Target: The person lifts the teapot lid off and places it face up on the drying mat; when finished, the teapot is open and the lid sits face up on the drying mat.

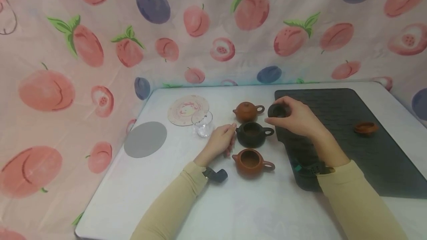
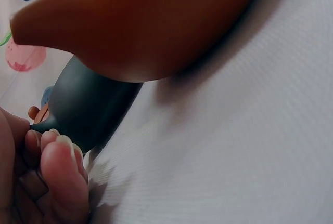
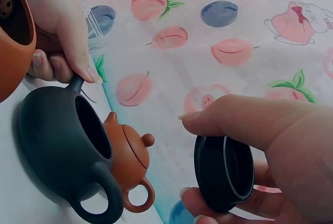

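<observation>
In the head view, a black teapot (image 1: pixel 252 136) stands lidless between two brown ones. My left hand (image 1: pixel 221 138) pinches its spout tip, thumb on top and the other fingers curled beneath. My right hand (image 1: pixel 297 116) holds a small black round lid (image 3: pixel 216 174) by its edge, thumb above and fingers below, its hollow side showing. That lid is raised just right of the teapot's handle. Nearest me is an open brown teapot (image 1: pixel 251 163), its body filling the top of the left wrist view. The farther brown teapot (image 1: pixel 246 112) wears its knobbed lid.
A black slatted tea tray (image 1: pixel 328 147) fills the right side, with a small brown dish-shaped piece (image 1: pixel 366 128) on it. Left of the teapots are a clear glass (image 1: pixel 203 127), a patterned round mat (image 1: pixel 181 112) and a grey round mat (image 1: pixel 145 139). Fruit-print cloth (image 1: pixel 197 21) hangs behind the table.
</observation>
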`<state>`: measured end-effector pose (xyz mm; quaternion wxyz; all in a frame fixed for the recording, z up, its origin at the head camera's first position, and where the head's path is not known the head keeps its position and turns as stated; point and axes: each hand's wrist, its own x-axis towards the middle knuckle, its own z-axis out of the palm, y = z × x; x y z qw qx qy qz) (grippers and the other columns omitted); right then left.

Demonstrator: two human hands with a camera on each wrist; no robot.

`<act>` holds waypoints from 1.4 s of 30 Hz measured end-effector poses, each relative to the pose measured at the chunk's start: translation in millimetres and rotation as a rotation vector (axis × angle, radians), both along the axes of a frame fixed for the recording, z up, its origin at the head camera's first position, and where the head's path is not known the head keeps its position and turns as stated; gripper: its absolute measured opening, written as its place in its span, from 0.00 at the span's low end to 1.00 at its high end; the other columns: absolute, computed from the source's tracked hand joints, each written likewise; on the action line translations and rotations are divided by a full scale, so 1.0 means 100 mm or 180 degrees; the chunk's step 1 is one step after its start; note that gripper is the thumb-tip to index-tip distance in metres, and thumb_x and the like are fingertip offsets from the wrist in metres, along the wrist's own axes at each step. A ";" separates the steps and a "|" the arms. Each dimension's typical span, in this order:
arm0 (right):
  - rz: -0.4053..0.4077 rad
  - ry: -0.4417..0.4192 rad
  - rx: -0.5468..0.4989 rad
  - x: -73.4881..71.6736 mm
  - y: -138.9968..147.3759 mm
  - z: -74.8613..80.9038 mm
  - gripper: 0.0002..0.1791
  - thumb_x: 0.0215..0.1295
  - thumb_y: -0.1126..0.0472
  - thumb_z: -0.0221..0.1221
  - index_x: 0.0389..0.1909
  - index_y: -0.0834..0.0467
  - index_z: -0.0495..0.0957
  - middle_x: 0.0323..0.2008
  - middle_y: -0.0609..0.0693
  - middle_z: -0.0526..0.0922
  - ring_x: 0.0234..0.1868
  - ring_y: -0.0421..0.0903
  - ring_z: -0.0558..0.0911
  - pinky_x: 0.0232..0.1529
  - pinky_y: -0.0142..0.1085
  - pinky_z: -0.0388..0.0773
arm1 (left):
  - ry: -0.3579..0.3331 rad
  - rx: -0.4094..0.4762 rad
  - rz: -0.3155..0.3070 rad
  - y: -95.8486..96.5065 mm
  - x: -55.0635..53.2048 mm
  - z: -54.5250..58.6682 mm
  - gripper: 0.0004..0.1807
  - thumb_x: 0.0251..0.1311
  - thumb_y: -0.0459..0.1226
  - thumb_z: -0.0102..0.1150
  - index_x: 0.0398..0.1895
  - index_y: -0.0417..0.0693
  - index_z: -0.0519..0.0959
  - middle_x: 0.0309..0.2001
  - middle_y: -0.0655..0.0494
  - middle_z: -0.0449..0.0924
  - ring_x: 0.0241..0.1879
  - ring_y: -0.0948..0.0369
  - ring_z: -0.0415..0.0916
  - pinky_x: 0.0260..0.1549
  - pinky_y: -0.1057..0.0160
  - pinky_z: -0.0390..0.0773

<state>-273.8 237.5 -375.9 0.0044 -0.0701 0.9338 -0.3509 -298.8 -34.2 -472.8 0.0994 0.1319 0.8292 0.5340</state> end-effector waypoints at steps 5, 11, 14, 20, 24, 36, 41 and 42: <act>-0.0025 0.0050 0.0012 -0.01 0.03 -0.01 0.44 0.58 0.33 0.70 0.66 0.56 0.69 0.54 0.59 0.78 0.45 0.56 0.76 0.38 0.46 0.76 | -0.0012 0.0005 0.0013 0.00 0.01 0.01 0.29 0.80 0.54 0.42 0.25 0.44 0.73 0.16 0.50 0.73 0.10 0.58 0.71 0.10 0.61 0.76; -0.0006 0.0035 0.0045 -0.01 0.03 -0.01 0.45 0.58 0.33 0.69 0.67 0.56 0.69 0.55 0.60 0.77 0.46 0.57 0.75 0.39 0.47 0.76 | -0.0026 0.0042 0.0015 0.00 0.01 0.02 0.28 0.81 0.52 0.42 0.25 0.43 0.73 0.17 0.50 0.72 0.11 0.58 0.71 0.10 0.61 0.76; 0.0002 0.0024 0.0043 -0.01 0.03 -0.01 0.44 0.58 0.34 0.70 0.67 0.56 0.69 0.56 0.60 0.77 0.47 0.57 0.75 0.41 0.48 0.76 | -0.0027 0.0040 0.0008 -0.01 0.01 0.02 0.28 0.81 0.52 0.42 0.25 0.43 0.73 0.16 0.50 0.72 0.11 0.57 0.71 0.10 0.61 0.76; -0.0005 0.0066 0.0022 -0.01 0.04 0.00 0.43 0.59 0.35 0.70 0.67 0.56 0.69 0.57 0.60 0.77 0.46 0.57 0.76 0.40 0.48 0.76 | -0.0021 0.0043 -0.0003 0.00 0.01 0.02 0.28 0.81 0.52 0.42 0.25 0.44 0.73 0.17 0.50 0.73 0.11 0.57 0.71 0.11 0.61 0.76; -0.0027 0.0069 -0.0003 -0.01 0.05 0.01 0.43 0.59 0.36 0.70 0.67 0.56 0.69 0.57 0.60 0.77 0.47 0.57 0.76 0.41 0.49 0.76 | -0.0019 0.0048 -0.0004 0.00 0.01 0.02 0.28 0.81 0.53 0.42 0.25 0.45 0.73 0.17 0.51 0.73 0.11 0.57 0.71 0.11 0.61 0.77; -0.0018 -0.0004 -0.0041 -0.01 0.04 0.02 0.43 0.61 0.36 0.70 0.68 0.57 0.67 0.60 0.62 0.75 0.53 0.59 0.75 0.49 0.56 0.76 | -0.0017 0.0026 0.0008 0.00 0.00 0.00 0.29 0.81 0.54 0.42 0.25 0.44 0.73 0.16 0.51 0.73 0.11 0.58 0.71 0.10 0.62 0.76; 0.0016 -0.0010 -0.0073 -0.01 0.04 0.02 0.44 0.61 0.36 0.69 0.70 0.56 0.66 0.63 0.63 0.73 0.56 0.61 0.74 0.51 0.59 0.76 | 0.0000 0.0026 0.0002 0.00 0.01 0.01 0.29 0.81 0.53 0.42 0.25 0.43 0.73 0.16 0.50 0.72 0.10 0.57 0.71 0.10 0.62 0.75; 0.0020 -0.0010 -0.0089 -0.01 0.05 0.01 0.44 0.61 0.36 0.69 0.70 0.56 0.66 0.64 0.63 0.72 0.57 0.62 0.74 0.52 0.59 0.76 | 0.0000 0.0023 0.0001 0.00 0.01 0.01 0.29 0.81 0.54 0.42 0.25 0.44 0.73 0.16 0.50 0.72 0.10 0.58 0.71 0.10 0.62 0.75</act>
